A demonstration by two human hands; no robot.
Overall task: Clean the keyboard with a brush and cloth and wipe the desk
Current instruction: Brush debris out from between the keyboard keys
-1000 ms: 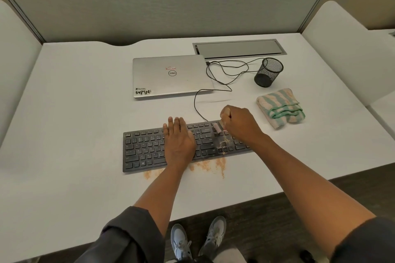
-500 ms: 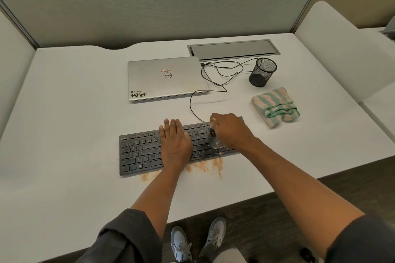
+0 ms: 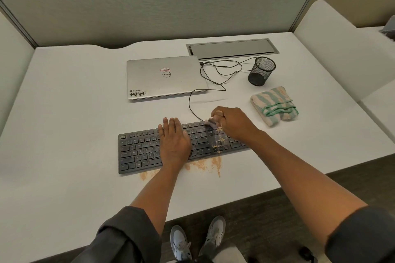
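Over the last second the right hand [image 3: 232,123] had swept the small brush [image 3: 210,123] toward the keyboard's [image 3: 141,151] far edge, and now gripped it there, its bristles (blurred with motion) just beyond the curled fingers. The left hand [image 3: 174,141] had stayed flat on the middle keys, fingers straight, steadying the board. Orange-tan crumbs [image 3: 220,144] still lay on the keys nearer than the right knuckles, and more on the desk [image 3: 64,113] behind the left wrist, so brushing looked unfinished. The striped cloth [image 3: 274,105] lay untouched, well right of the right-hand fingers.
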